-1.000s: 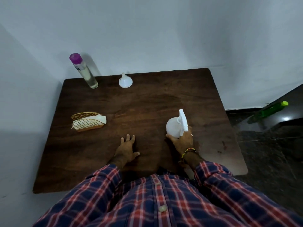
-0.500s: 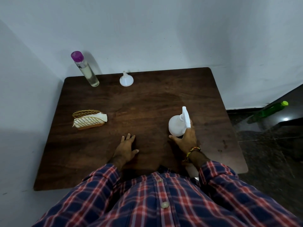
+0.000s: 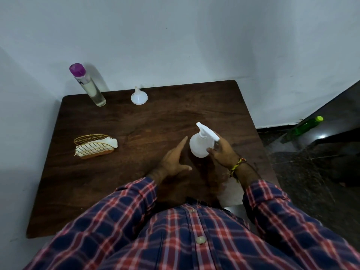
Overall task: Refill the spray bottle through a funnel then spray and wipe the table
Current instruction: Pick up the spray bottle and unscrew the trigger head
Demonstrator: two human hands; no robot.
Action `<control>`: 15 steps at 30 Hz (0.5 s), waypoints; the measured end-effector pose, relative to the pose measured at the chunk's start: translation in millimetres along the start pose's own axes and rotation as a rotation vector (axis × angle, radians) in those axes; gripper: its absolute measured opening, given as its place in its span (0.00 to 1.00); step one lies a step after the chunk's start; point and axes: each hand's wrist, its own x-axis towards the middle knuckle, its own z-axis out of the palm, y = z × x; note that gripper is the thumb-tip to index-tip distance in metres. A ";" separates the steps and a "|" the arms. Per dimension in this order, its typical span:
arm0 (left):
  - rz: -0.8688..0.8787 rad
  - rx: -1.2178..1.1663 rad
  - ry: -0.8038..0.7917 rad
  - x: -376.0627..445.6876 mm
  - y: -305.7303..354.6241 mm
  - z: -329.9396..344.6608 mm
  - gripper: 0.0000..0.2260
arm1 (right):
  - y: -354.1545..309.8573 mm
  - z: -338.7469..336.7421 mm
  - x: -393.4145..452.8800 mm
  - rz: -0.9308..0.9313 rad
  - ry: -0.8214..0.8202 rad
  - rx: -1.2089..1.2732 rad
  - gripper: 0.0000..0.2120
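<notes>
A white spray bottle (image 3: 198,145) with a white trigger head stands right of the middle of the dark wooden table (image 3: 136,129). My right hand (image 3: 222,151) grips it from the right side. My left hand (image 3: 173,159) is raised just left of the bottle, fingers straight and pointing toward it, not touching it. A small white funnel (image 3: 139,96) lies mouth down at the table's back edge. A tall clear bottle (image 3: 88,85) with a purple cap and clear liquid stands at the back left corner.
A gold wire holder (image 3: 93,146) with white napkins sits on the left side of the table. A green bottle (image 3: 303,127) lies on a dark ledge to the right. Grey walls close in at the back and left.
My left hand lifted off the table and moved right toward the spray bottle. The bottle's trigger head now points to the left rear, and my right hand keeps hold of it.
</notes>
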 end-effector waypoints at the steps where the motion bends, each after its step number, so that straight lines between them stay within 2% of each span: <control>1: 0.030 0.019 -0.025 7.2 6.3 -0.9 0.53 | -2.0 0.0 1.4 -0.002 -0.001 -0.002 0.32; 4: 0.101 0.055 -0.064 21.4 15.6 -1.4 0.52 | -5.4 3.7 2.7 -0.018 0.024 0.026 0.29; 8: 0.134 0.076 -0.071 22.3 13.7 9.5 0.52 | -18.4 11.7 2.6 0.049 0.160 0.117 0.18; 12: 0.208 -0.005 0.077 5.9 21.3 25.0 0.50 | -24.0 16.6 2.6 0.057 0.233 0.060 0.11; 15: 0.164 -0.105 0.225 -11.2 41.9 25.5 0.49 | -40.4 15.6 -2.0 0.051 0.417 0.078 0.13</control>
